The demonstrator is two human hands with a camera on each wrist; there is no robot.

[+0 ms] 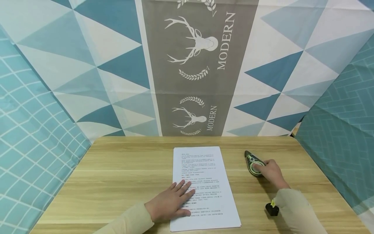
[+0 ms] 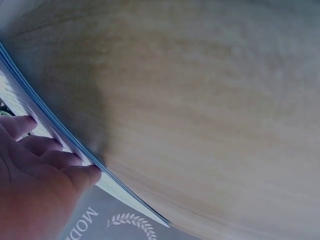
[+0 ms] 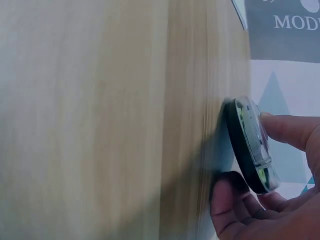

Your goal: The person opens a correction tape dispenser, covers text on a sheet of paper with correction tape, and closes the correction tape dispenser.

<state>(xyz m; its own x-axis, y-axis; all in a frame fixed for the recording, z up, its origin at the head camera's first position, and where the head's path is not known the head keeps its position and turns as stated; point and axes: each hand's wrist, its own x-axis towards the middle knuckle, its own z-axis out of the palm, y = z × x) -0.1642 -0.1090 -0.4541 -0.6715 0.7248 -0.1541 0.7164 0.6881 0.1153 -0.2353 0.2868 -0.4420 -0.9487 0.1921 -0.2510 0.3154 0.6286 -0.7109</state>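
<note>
A stack of printed white paper [image 1: 208,191] lies on the wooden table. My left hand [image 1: 172,201] rests on its lower left part with the fingers straight and spread. In the left wrist view, the fingertips of this hand [image 2: 40,170] lie by the layered paper edge [image 2: 47,115]. To the right of the paper, my right hand [image 1: 271,174] holds a dark green correction tape dispenser [image 1: 250,159], its narrow tip pointing away from me. The right wrist view has the thumb pressed on the clear upper face of the dispenser [image 3: 252,142], with curled fingers beneath it.
The wooden table [image 1: 128,169] ends at a patterned backdrop cloth [image 1: 190,81] with deer heads and triangles. Teal tiled cloths [image 1: 35,130] stand at both sides. A small black device with a yellow mark [image 1: 272,209] sits at my right cuff.
</note>
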